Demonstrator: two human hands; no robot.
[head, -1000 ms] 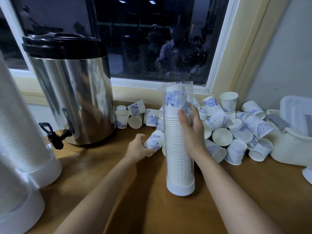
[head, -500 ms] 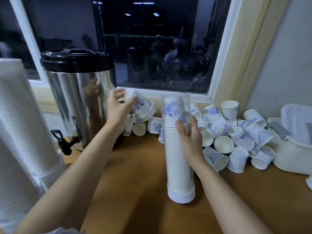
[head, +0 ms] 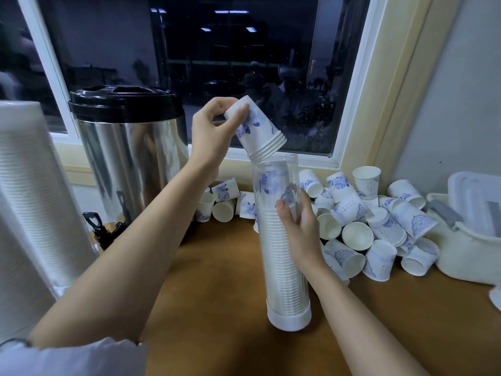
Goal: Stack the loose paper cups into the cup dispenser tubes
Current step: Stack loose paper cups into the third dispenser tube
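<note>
A clear dispenser tube (head: pixel 282 253) with a white base stands upright on the wooden counter, nearly full of nested white cups. My right hand (head: pixel 301 226) grips the tube's right side at mid height. My left hand (head: pixel 214 131) holds a short nested stack of blue-patterned paper cups (head: pixel 257 131), mouths down and tilted, with its rims at the tube's open top. A pile of loose paper cups (head: pixel 366 221) lies behind and right of the tube, and a few more cups (head: pixel 225 202) lie to its left.
A steel drinks urn (head: pixel 127 161) with a black lid and a tap stands at back left. Tall white cup stacks (head: pixel 29 191) fill the left edge. A white tub (head: pixel 471 253) with a lid sits at the right. A dark window runs behind the counter (head: pixel 217 280).
My left hand took cups from the counter, lifted them past the urn and brought them rightward over the tube's mouth. My right hand stayed on the tube.
</note>
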